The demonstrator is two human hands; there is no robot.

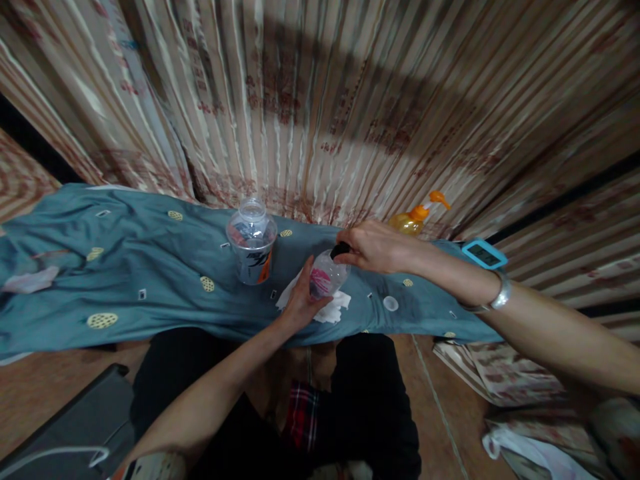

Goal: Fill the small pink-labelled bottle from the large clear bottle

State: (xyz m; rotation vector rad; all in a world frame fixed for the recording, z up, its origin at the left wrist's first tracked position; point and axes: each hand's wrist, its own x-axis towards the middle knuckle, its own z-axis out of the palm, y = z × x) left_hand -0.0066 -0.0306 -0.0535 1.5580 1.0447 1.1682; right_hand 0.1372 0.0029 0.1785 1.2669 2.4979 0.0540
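My left hand (pixel 301 298) wraps round the lower part of a small clear bottle (pixel 327 275) with a pink label, held tilted over a white tissue (pixel 334 309) on the teal cloth (pixel 125 267). My right hand (pixel 374 245) is closed on the bottle's black cap (pixel 341 249); a silver bracelet (pixel 496 297) sits on that wrist. A larger clear plastic bottle (pixel 253 245) with a dark and orange label stands upright to the left of my hands.
An orange pump bottle (pixel 416 218) stands behind my right hand by the striped curtain (pixel 320 100). A blue-framed clock (pixel 483 254) and a small white cap (pixel 391 303) lie on the cloth at the right. Patterned bedding (pixel 505 373) lies on the floor.
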